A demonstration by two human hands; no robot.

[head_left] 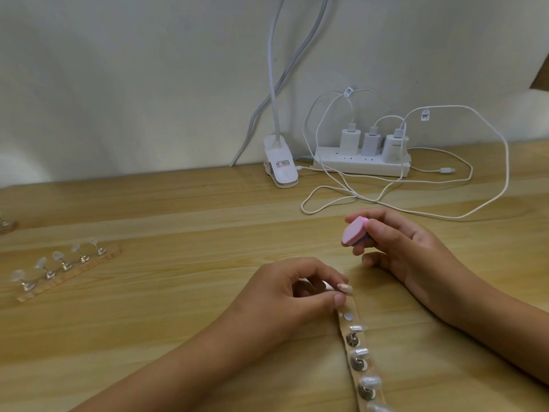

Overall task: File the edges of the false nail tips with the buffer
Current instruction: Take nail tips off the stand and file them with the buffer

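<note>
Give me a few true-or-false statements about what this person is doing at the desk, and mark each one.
1. The right hand holds a pink buffer. True.
2. The left hand lies flat and empty. False: its fingers pinch a nail tip.
3. Three chargers are plugged into the power strip. True.
4. The buffer is rubbing against the nail tip. False: the buffer is held apart from it, farther from the person.
</note>
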